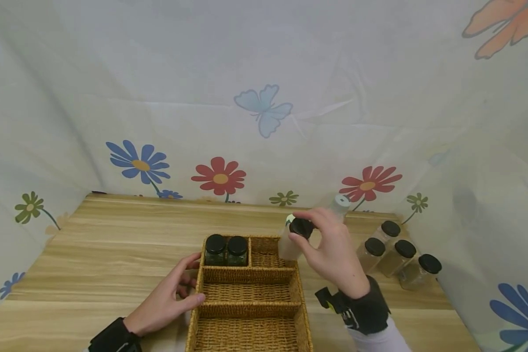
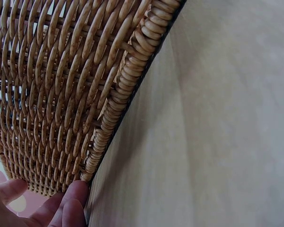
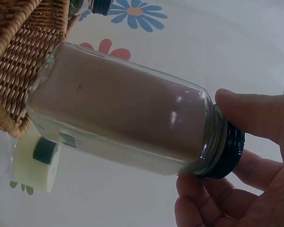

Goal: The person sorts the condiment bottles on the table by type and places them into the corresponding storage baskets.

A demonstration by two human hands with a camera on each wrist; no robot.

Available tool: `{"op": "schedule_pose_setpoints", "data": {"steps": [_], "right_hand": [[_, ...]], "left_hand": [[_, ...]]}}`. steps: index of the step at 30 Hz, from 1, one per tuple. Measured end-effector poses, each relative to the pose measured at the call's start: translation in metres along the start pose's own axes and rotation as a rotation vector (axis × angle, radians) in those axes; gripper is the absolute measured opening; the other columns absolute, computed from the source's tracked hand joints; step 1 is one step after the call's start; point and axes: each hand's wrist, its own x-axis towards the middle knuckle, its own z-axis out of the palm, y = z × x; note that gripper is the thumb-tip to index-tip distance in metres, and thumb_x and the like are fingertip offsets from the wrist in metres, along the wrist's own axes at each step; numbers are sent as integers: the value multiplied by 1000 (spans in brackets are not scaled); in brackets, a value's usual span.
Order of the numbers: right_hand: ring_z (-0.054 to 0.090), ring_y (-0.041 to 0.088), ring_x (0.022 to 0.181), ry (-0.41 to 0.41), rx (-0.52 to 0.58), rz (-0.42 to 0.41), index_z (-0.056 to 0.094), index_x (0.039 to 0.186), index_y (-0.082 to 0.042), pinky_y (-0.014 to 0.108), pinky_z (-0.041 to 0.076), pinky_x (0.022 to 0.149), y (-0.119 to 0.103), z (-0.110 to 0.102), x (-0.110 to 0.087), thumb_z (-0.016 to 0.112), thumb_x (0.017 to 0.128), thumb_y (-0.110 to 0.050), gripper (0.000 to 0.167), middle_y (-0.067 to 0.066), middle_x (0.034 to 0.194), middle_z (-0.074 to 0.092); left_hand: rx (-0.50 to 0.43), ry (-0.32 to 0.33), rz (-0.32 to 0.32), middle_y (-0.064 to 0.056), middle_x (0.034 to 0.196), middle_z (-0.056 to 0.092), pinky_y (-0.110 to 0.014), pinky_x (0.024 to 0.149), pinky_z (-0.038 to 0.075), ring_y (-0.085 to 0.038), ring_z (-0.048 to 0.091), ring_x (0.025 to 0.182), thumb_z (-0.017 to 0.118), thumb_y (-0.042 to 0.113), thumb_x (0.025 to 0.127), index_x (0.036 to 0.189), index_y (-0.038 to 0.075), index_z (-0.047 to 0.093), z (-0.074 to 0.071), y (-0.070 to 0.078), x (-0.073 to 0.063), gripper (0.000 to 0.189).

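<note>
A square clear jar (image 1: 289,248) of pale brownish powder hangs tilted from my right hand (image 1: 334,249), whose thumb and fingers pinch its black lid (image 3: 227,151). In the head view it overlaps the back right compartment of a woven basket (image 1: 246,310), and the right wrist view has its base close by the basket's rim. At the basket's left side is my left hand (image 1: 169,296), thumb at the rim and fingers against the outer wall (image 2: 52,94). Two black-lidded jars with dark green contents (image 1: 215,250) stand in the back left compartment.
Several black-lidded jars (image 1: 405,249) stand at the table's right edge. Behind my right hand is a bottle with a pale top (image 1: 341,203). A pale yellow-green container with a dark mark (image 3: 38,163) shows beyond the held jar. A flowered cloth (image 1: 264,161) closes off the table's back and sides.
</note>
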Motion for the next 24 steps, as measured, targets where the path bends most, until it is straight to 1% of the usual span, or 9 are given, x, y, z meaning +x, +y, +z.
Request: {"op": "schedule_pose_setpoints", "data": {"steps": [4, 9, 11, 14, 18, 24], "right_hand": [[63, 18, 100, -7, 35, -8, 69, 124, -11, 41, 50, 82, 0, 8, 2, 83, 86, -19, 42, 2, 114, 69], [63, 20, 109, -15, 71, -17, 69, 123, -10, 42, 51, 88, 3, 20, 1, 83, 86, -18, 41, 3, 117, 69], [63, 20, 110, -20, 78, -20, 69, 123, -9, 41, 52, 89, 4, 24, 1, 83, 86, -19, 41, 4, 118, 69], [64, 18, 104, -26, 86, -14, 70, 121, -8, 39, 52, 85, 4, 31, 1, 84, 85, -20, 40, 3, 116, 69], [64, 13, 97, -45, 123, 10, 70, 120, -11, 37, 53, 81, 3, 38, 0, 84, 85, -21, 39, 0, 111, 69], [63, 12, 94, -60, 169, 61, 71, 118, -13, 40, 54, 82, 2, 41, 1, 85, 84, -20, 38, -1, 109, 69]], "left_hand": [[3, 3, 4, -8, 147, 45, -28, 77, 48, -19, 60, 105, 72, 31, 95, 158, 33, 25, 0, 0, 0, 78], [2, 3, 8, -8, 146, 45, -28, 77, 49, -19, 60, 104, 72, 30, 95, 158, 33, 26, 0, 0, -1, 79], [4, 4, 6, -8, 146, 45, -28, 77, 49, -19, 60, 104, 72, 30, 95, 158, 33, 26, 0, 1, -1, 79], [9, 6, 0, -8, 147, 45, -28, 77, 48, -19, 60, 104, 72, 31, 95, 158, 33, 25, 1, 1, 0, 79], [11, 6, -6, -8, 148, 44, -28, 78, 48, -20, 59, 105, 72, 31, 95, 158, 33, 25, 1, 1, 0, 79], [1, 4, 2, -9, 147, 45, -28, 78, 49, -19, 59, 104, 72, 30, 95, 158, 33, 25, 0, 0, 0, 79]]}}
